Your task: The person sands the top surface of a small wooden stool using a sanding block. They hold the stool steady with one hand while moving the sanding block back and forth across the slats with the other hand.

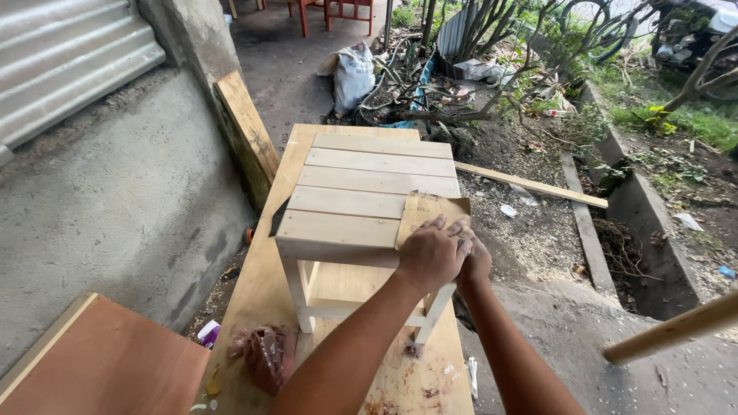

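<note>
Concrete wall (pixel 115 192) is seen along the left side, with corrugated metal sheeting (pixel 69 54) above it and a long drainage channel (pixel 638 215) bordered by plants on the right. A plywood desk (pixel 261 300) is laid lengthwise through the middle of the view, and a slatted wooden stool (pixel 361 192) of pale, unpainted timber is stood upright on it, its seat made of five parallel slats. A reddish-brown board (pixel 108 361) is seen at the lower left corner, beside the desk. A plank (pixel 246 127) is leaned against the wall behind the stool, and a thinner strip of wood (pixel 530 184) is laid on the ground to the right. A white sack (pixel 352 73) is set further back on the floor, near red chair legs. A pale wooden stick (pixel 676 327) is seen at the right edge.

A sheet of brown sandpaper (pixel 430 209) is laid over the near right corner of the stool seat, one edge hanging over the side. The left hand (pixel 432 253) is pressed flat onto the sandpaper, fingers close together and bent over the seat edge. The right hand (pixel 475 261) is tucked just beside and partly under the left, touching it; whether its fingers are spread or curled cannot be told. A crumpled reddish plastic bag (pixel 265 353) is left on the desk near the stool's front leg.
</note>
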The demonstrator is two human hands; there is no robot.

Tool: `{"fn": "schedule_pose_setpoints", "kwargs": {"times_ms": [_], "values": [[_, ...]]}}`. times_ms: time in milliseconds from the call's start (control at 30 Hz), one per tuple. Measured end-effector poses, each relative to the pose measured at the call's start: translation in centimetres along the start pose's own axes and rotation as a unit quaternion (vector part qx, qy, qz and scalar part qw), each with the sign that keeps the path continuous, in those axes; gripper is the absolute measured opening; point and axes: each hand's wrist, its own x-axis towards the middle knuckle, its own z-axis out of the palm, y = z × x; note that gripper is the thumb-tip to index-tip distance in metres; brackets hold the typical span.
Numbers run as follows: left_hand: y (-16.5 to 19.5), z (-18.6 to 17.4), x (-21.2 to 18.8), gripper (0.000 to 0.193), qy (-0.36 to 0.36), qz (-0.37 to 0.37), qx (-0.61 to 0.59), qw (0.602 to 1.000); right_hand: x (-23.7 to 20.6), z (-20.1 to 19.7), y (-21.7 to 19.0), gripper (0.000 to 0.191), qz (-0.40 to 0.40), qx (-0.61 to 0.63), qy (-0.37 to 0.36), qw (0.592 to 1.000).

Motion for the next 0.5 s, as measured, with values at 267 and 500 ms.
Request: {"fn": "schedule_pose_setpoints", "kwargs": {"times_ms": [267,500], "values": [[-9.2,-12.0,-4.6,0.039,-0.083,-0.152,0.01,0.985,-1.0,1.9,-1.4,0.043,-0.005,-0.037,0.003,0.999],[-4.0,-4.2,0.1,0.042,0.005,-0.103,-0.127,0.987,-0.8,2.0,-1.5,0.044,0.004,-0.044,0.043,0.998]]}}
